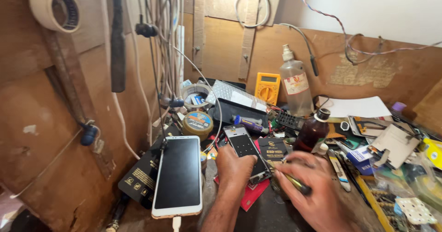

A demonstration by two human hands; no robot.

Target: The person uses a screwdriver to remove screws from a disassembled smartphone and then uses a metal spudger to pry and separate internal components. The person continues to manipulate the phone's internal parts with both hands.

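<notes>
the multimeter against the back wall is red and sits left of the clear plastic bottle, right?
Not quite: the multimeter is yellow, not red. The head view shows it leaning at the back wall, just left of the clear plastic bottle, as you said.

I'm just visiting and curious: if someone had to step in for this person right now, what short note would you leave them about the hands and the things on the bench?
Left hand: holds the small dark-screened phone by its lower edge, over a red card.
Right hand: grips a slim tool, its tip at the phone's right edge; blurred, so contact is unclear.
Nearby: a larger white phone lies screen up to the left, cable plugged in below. A brown bottle stands behind the right hand.
Done: the small phone is in hand, the tool at it.
Left: nothing visibly opened or removed yet.
</notes>
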